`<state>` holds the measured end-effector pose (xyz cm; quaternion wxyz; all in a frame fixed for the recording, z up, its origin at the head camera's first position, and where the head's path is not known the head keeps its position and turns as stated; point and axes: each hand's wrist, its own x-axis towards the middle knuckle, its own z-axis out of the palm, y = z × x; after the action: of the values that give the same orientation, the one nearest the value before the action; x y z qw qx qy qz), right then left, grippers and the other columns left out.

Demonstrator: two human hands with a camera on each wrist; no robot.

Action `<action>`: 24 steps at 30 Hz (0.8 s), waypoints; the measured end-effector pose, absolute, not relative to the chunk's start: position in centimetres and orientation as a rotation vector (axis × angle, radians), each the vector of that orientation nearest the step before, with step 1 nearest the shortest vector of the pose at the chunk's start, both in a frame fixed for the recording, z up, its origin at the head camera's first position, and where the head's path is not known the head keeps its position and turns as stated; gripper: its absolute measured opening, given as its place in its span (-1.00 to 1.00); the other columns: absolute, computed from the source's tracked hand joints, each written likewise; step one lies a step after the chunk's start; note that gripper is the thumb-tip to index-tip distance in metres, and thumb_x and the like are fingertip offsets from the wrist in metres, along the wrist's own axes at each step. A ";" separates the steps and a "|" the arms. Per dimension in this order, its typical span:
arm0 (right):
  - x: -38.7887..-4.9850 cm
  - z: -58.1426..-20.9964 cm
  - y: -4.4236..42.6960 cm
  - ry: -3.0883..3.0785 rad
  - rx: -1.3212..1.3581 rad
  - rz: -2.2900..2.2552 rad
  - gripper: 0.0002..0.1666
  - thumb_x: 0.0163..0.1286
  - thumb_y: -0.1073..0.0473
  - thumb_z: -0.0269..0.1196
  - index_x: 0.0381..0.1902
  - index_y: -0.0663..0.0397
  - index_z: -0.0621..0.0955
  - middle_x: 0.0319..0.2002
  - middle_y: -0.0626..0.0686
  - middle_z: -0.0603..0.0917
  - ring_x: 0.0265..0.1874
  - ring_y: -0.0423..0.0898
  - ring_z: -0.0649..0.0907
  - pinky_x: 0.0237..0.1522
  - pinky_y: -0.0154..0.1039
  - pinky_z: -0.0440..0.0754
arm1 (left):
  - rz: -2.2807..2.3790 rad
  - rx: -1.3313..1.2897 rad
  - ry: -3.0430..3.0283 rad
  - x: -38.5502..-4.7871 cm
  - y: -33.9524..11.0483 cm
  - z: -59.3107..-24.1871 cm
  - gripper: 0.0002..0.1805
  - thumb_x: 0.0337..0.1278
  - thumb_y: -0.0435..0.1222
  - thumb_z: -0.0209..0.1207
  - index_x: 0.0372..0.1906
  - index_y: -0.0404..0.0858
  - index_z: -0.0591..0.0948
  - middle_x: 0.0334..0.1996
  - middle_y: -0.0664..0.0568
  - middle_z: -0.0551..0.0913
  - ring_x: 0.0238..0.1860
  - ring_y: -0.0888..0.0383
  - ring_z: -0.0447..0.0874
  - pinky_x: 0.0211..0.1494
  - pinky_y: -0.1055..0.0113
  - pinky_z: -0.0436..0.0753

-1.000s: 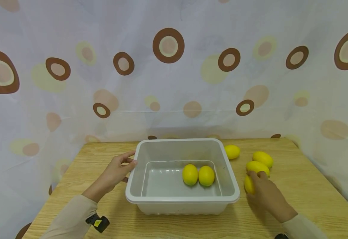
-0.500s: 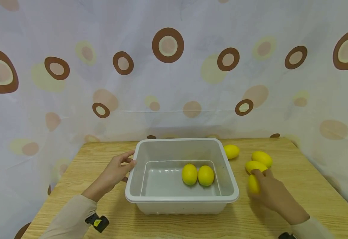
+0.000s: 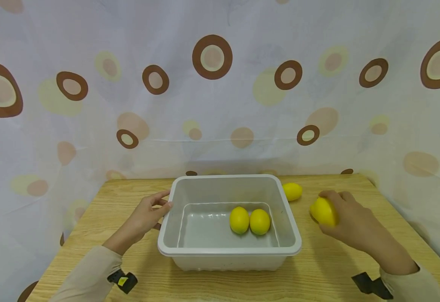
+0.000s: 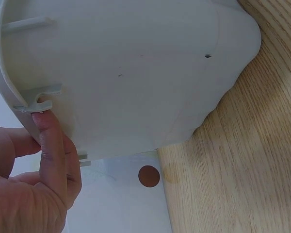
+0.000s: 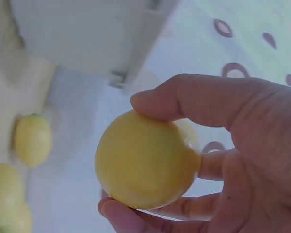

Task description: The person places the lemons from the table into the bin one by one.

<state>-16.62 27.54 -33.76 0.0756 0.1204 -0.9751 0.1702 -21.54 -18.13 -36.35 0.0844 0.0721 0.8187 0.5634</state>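
Note:
A light grey plastic bin (image 3: 229, 251) stands on the wooden table with two yellow lemons (image 3: 239, 220) (image 3: 259, 222) side by side in its right half. The left hand (image 3: 144, 216) grips the bin's left rim, thumb on top; the left wrist view shows its fingers (image 4: 51, 150) under the rim. Right of the bin, the right hand (image 3: 356, 222) holds a lemon (image 3: 325, 212) between thumb and fingers. In the right wrist view that lemon (image 5: 145, 160) is gripped off the table. In the head view, the held lemon and hand hide what lies behind them.
Another lemon (image 3: 292, 191) lies against the bin's back right side. The right wrist view shows loose lemons (image 5: 33, 141) (image 5: 5, 191) at its left. Behind the wooden table (image 3: 137, 268) hangs a patterned curtain (image 3: 220, 105).
The right hand has lifted a lemon from the near end of the right-hand group and turned, now covering the others in the head view. The left hand and the bin have stayed put.

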 end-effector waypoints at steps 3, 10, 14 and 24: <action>-16.7 -32.3 26.9 -2.888 0.391 0.515 -0.26 0.10 0.04 0.39 0.20 0.15 0.39 -0.03 0.40 0.44 -0.42 0.04 0.55 -0.53 -0.14 0.50 | 1.678 0.216 2.446 -21.5 -18.1 -36.3 -0.43 0.42 -0.33 0.00 0.44 -0.36 0.19 0.02 -0.33 0.41 -0.18 0.05 0.66 -0.38 0.12 0.74; -17.0 -29.5 24.9 -2.884 0.474 0.505 -0.21 0.08 0.10 0.37 0.26 0.15 0.36 -0.02 0.32 0.44 -0.45 -0.03 0.47 -0.54 -0.27 0.40 | 1.668 0.226 2.448 -21.4 -18.1 -36.2 -0.42 0.42 -0.31 0.01 0.44 -0.34 0.19 0.04 -0.33 0.41 -0.16 0.04 0.65 -0.38 0.12 0.74; -17.4 -28.3 23.6 -2.882 0.541 0.463 -0.24 0.08 0.12 0.36 0.24 0.15 0.37 -0.03 0.33 0.45 -0.47 -0.05 0.47 -0.55 -0.28 0.42 | 1.666 0.233 2.441 -21.4 -18.2 -36.2 -0.42 0.42 -0.30 0.01 0.45 -0.34 0.19 0.06 -0.33 0.40 -0.14 0.02 0.66 -0.36 0.12 0.74; -18.6 -25.8 19.5 -2.874 0.727 0.402 -0.30 0.12 0.14 0.35 0.21 0.15 0.38 -0.04 0.30 0.46 -0.44 -0.03 0.53 -0.44 -0.19 0.56 | 1.656 0.212 2.455 -21.5 -18.1 -36.2 -0.42 0.42 -0.30 0.01 0.45 -0.32 0.20 0.04 -0.32 0.42 -0.14 0.02 0.65 -0.37 0.12 0.74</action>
<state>-18.60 19.51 -25.84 0.0750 0.2425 -0.9579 0.1340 -21.48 -18.09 -36.15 0.0861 0.0712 0.8239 0.5556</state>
